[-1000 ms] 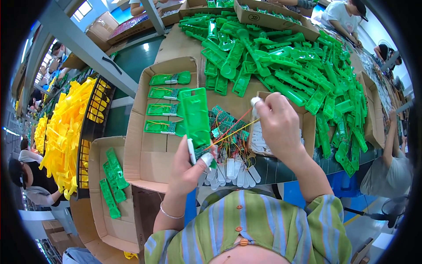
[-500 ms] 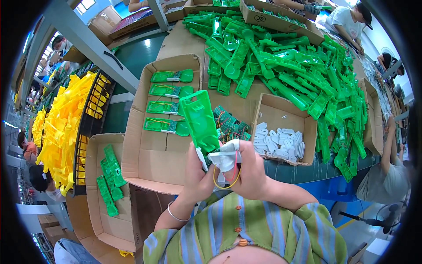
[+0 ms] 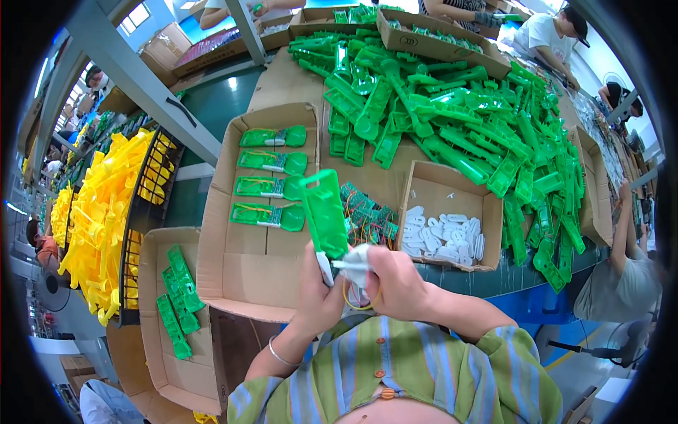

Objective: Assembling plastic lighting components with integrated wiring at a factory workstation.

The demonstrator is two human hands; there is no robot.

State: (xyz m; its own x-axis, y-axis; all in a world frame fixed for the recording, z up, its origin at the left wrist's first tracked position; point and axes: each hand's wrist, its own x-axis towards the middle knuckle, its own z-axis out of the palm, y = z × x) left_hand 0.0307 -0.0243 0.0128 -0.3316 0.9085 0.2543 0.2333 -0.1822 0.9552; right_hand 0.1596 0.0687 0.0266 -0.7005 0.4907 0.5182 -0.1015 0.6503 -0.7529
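Note:
Upright in front of me, a green plastic housing with a rectangular slot at its far end is gripped at its near end by my left hand. My right hand is closed close beside that end, its fingers pinched around something whitish that I cannot make out. Below the fingers hangs a loop of yellow and red wire. A white piece also shows at my left thumb. My hands cover the housing's near end. Just beyond lies a pile of green circuit boards with thin wires.
A cardboard tray at left holds several green housings fitted with boards and wires. A box of white plastic pieces stands at right. Green housings are heaped behind. Yellow parts fill a black crate; another carton holds green pieces.
The surroundings sit slightly lower in the picture. The green housing stands a little more upright, and my right hand has turned, its fingers drawn together near the housing's end.

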